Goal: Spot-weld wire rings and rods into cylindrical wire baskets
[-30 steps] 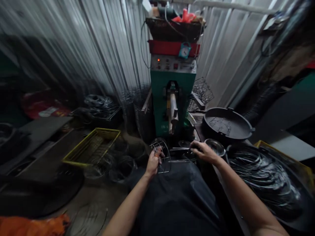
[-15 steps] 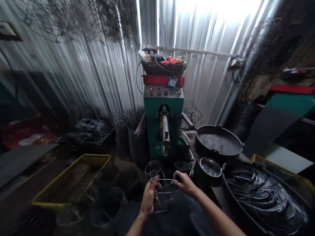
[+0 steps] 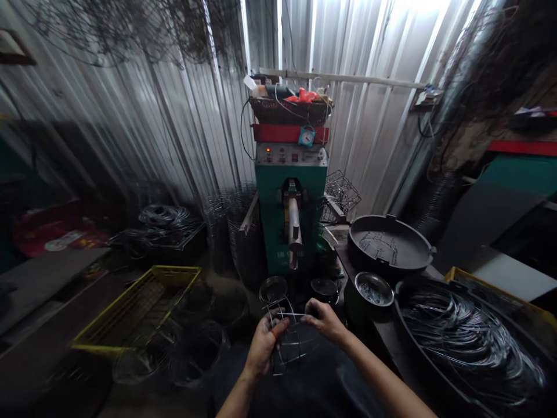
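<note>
A small wire frame of thin metal rods is held over my lap. My left hand is closed around its left side, with an orange wrap on one finger. To the right, my right hand pinches the end of a straight metal rod that runs across to my left hand. Whether this rod is joined to the frame I cannot tell. Beyond both hands stands a green welding machine, its thick cylindrical arm pointing toward me.
On the right are a black pan with bent wires, a metal bowl of small pieces and a large tub of wire rings. At left lie a yellow crate and round wire baskets.
The view has shifted slightly. The wire frame has turned a little in my left hand, and its fingers have moved up along it. My right hand still pinches the rod.
</note>
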Available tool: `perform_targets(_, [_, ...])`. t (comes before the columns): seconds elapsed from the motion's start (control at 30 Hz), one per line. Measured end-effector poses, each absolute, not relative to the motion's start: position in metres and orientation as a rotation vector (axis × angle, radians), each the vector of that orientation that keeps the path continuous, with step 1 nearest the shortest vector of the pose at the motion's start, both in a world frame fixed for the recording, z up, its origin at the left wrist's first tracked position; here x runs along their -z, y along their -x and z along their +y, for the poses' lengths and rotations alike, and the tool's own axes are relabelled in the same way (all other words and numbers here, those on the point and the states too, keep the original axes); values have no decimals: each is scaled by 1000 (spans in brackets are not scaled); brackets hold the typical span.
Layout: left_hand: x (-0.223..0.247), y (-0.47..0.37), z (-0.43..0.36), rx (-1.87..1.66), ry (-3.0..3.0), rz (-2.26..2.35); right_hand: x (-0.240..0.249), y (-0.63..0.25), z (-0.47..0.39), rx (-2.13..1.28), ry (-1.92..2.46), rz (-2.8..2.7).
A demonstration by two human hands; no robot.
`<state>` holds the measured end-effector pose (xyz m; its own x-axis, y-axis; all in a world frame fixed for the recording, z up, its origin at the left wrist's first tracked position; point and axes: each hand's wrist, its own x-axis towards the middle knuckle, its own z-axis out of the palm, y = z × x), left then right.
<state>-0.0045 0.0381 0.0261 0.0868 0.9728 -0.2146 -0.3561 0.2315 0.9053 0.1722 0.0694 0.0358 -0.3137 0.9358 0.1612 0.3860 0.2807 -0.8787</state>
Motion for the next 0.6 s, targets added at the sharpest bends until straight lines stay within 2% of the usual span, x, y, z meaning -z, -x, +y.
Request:
perform_targets(0.37, [-20, 7, 38, -1152, -780, 1041, -32, -168, 68, -966, 1155, -1834])
perform_targets(0.6, [-21, 14, 36, -1263, -814, 1031, -32, -171, 72, -932, 1090, -1909])
